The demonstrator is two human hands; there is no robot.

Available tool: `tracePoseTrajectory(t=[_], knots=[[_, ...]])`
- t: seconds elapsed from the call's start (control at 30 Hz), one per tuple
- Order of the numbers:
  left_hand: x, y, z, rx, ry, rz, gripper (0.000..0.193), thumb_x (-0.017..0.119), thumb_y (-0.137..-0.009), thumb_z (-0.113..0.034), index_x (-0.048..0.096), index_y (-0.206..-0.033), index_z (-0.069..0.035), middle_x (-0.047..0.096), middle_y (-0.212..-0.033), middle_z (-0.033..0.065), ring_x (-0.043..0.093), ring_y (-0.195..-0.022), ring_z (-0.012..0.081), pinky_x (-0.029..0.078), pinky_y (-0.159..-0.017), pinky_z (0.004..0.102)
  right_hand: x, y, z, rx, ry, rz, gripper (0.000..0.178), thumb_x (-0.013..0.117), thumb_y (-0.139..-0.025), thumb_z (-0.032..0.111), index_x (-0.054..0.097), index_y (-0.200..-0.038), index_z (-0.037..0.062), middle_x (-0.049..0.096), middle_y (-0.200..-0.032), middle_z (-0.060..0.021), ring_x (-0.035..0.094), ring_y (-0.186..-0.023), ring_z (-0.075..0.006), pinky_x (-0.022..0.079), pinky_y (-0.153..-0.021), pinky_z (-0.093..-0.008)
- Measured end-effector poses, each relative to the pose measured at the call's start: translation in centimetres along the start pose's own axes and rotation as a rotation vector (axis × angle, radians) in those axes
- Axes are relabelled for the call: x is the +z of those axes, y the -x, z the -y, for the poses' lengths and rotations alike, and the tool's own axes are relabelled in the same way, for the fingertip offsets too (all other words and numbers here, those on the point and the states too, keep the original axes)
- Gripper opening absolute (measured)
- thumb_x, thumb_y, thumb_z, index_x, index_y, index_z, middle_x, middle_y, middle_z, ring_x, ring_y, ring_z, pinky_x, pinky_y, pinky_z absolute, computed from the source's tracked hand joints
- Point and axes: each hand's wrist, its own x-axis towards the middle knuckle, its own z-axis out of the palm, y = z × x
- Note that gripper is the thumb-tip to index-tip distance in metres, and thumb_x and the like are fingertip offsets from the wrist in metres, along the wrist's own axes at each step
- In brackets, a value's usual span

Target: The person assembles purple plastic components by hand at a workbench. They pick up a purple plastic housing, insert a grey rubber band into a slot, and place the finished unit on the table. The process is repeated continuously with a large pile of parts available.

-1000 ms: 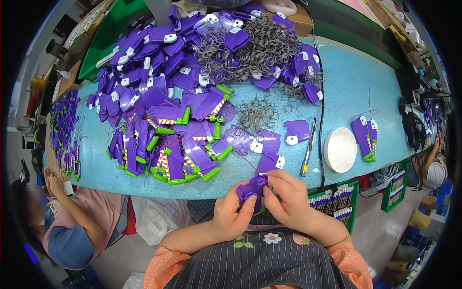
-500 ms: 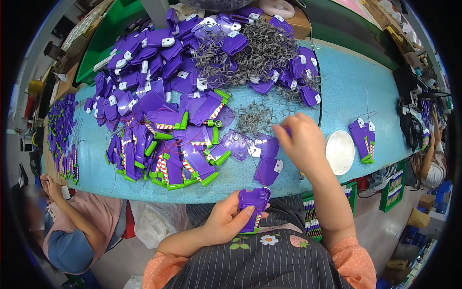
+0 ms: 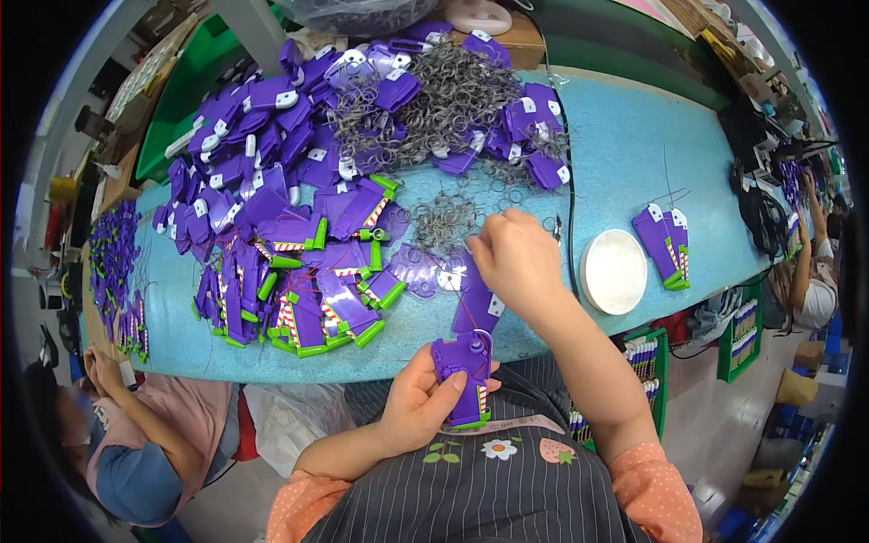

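My left hand (image 3: 418, 398) grips a purple plastic wing-shaped shell (image 3: 463, 362) near my apron, inner side up, with a red wire in it. Green trim and a red-and-white striped edge show at its lower end. Over the table, my right hand (image 3: 518, 262) has its fingers curled together beside a small pile of metal torsion springs (image 3: 442, 220). What its fingertips hold, if anything, is hidden. Between the hands lies a purple shell with a white tip (image 3: 478, 310), partly overlapped by other purple pieces.
A large heap of purple shells (image 3: 272, 136) and a tangle of springs (image 3: 453, 104) cover the back. Green-tipped wing pieces (image 3: 299, 308) lie left. At right are a round white dish (image 3: 614, 271), a wing pair (image 3: 663, 244) and a black cable (image 3: 570, 181). A co-worker (image 3: 149, 434) sits left.
The whole view has shifted, so the table's things appear farther left. My right hand has come closer to the small spring pile, its fingers curled. My left hand still holds the purple shell.
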Motion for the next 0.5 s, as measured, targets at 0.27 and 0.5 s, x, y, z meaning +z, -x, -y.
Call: tracePoseTrajectory(t=[0.27,0.5], knots=[[-0.2,0.8,0.3,-0.009,-0.019,-0.022,0.031,0.039,-0.095,-0.005,0.033,-0.126,0.001,0.051,-0.121,0.0221,0.057,-0.107,0.0279,0.047,-0.092,0.0378,-9.3,5.2,-5.2,0.121,-0.285,-0.256,0.006,0.061,-0.078,0.0,0.055,-0.081,0.0004,0.055,-0.079,-0.0119,0.054,-0.071,-0.0279,0.041,-0.062,-0.035],[0.6,-0.8,-0.1,-0.094,-0.011,0.137,0.034,0.039,-0.094,-0.003,0.032,-0.127,0.003,0.05,-0.123,0.0213,0.056,-0.109,0.0264,0.046,-0.093,0.0364,-8.2,7.9,-9.2,0.068,-0.013,-0.348,0.009,0.066,-0.074,0.003,0.058,-0.077,0.0005,0.058,-0.091,-0.0125,0.052,-0.089,-0.0283,0.04,-0.076,-0.035]])
